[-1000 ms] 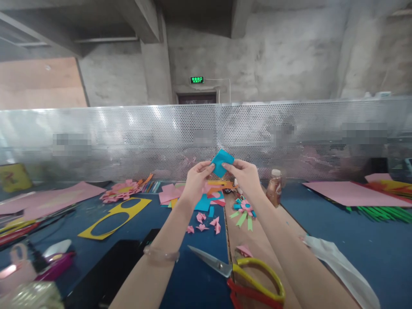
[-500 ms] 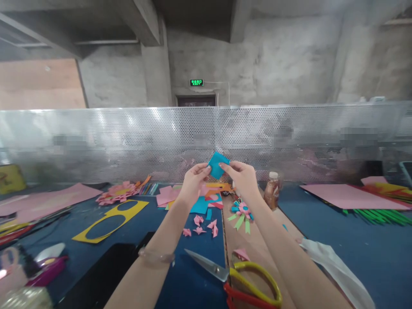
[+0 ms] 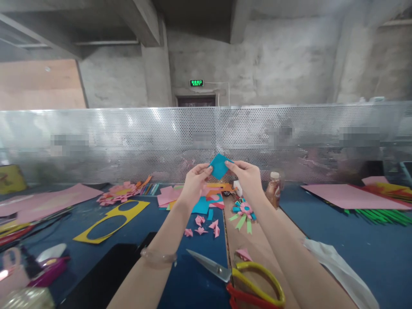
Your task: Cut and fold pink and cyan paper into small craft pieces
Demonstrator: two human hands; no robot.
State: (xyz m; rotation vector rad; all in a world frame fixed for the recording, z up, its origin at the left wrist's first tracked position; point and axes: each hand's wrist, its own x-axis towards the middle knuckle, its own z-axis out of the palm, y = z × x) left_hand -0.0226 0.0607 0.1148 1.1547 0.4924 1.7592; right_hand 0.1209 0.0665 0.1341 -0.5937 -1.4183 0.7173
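A small blue square of paper point(image 3: 219, 166) is held up above the table with one corner upward. My left hand point(image 3: 195, 182) pinches its left corner between thumb and fingers. On the opposite corner, my right hand point(image 3: 246, 176) is closed with the thumb over the paper's face. Below them lie several small folded pink paper pieces point(image 3: 200, 220) and a paper flower point(image 3: 243, 209) in pink, blue and green. Open scissors point(image 3: 222, 272) with yellow and red handles rest nearest to me, beside a folded pink piece point(image 3: 244, 254).
Coloured paper sheets point(image 3: 167, 196) lie behind the hands. A yellow cut-out sheet point(image 3: 111, 221) and a large pink flower point(image 3: 119, 192) are at left. A brown bottle point(image 3: 273, 189) stands at right, near white tissue point(image 3: 337, 266). A perforated metal panel point(image 3: 135, 141) closes the back.
Both hands have shifted slightly to the right with the blue paper. My right thumb has moved from the paper's middle towards its right corner.
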